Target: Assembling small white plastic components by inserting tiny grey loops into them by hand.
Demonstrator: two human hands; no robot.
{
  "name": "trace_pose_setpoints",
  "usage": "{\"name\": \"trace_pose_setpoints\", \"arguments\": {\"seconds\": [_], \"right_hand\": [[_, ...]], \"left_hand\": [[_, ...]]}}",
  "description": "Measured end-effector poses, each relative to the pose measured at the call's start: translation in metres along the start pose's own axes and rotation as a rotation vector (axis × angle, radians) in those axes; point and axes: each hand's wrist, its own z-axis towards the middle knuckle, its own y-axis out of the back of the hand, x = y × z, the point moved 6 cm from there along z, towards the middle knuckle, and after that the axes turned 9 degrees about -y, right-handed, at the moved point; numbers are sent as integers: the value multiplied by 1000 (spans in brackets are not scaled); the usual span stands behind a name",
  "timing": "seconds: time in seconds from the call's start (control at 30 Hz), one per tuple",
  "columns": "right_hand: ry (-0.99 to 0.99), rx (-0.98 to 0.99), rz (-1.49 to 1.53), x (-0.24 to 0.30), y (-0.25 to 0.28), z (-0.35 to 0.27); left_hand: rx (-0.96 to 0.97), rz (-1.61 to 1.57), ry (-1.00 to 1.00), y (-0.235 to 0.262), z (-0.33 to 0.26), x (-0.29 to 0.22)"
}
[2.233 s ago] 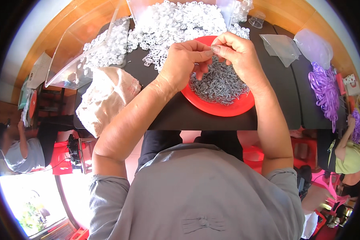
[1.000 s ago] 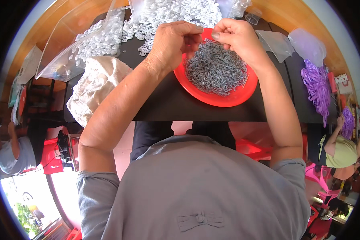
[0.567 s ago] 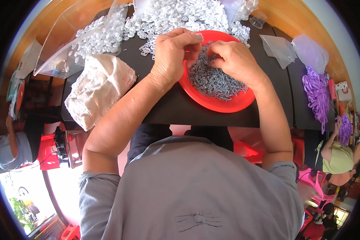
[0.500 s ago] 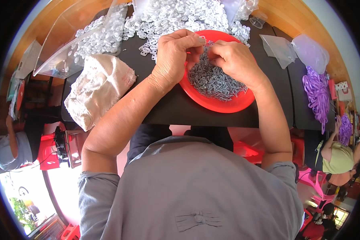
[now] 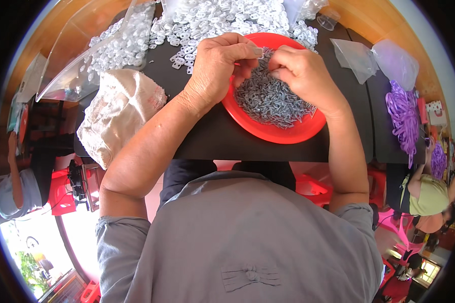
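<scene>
A red basin (image 5: 288, 135) on the dark table holds a heap of small grey screws (image 5: 273, 101). Over its left rim is my left hand (image 5: 227, 58), thumb and forefinger pinched on a small white plastic piece (image 5: 260, 52). My right hand (image 5: 303, 73) hovers above the screws, fingertips pressed together just right of the left ones. Whatever sits between those right fingertips is hidden. Behind the basin spreads a pile of white plastic pieces (image 5: 212, 20), oval with holes.
A clear plastic bin (image 5: 60, 76) lies tipped at the left with more white pieces. A crumpled cream cloth (image 5: 121, 111) rests beside my left forearm. To the right are clear plastic bags (image 5: 356, 58) and a purple ribbon bundle (image 5: 403, 118). Other people sit on both sides.
The right hand has shifted slightly to the right and up, a little away from the left fingertips. The left hand keeps its pinch on the white piece. The whole view has tilted slightly.
</scene>
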Motion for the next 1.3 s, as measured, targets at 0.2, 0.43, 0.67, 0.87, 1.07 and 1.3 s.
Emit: {"name": "trace_pose_setpoints", "arguments": {"seconds": [0.2, 0.43, 0.67, 0.87, 1.07, 1.3], "right_hand": [[-167, 240, 26, 6, 7, -2], [-75, 116, 76, 2, 7, -1], [-130, 53, 379, -6, 17, -1], [-282, -82, 843, -8, 24, -1], [-220, -255, 899, 11, 19, -3], [60, -434, 575, 23, 26, -5]], "left_hand": [[16, 8, -3, 1, -1, 1], [64, 45, 50, -7, -5, -2], [62, 72, 41, -6, -4, 0], [67, -5, 96, -13, -6, 0], [86, -268, 211, -17, -9, 11], [162, -526, 293, -24, -10, 18]]}}
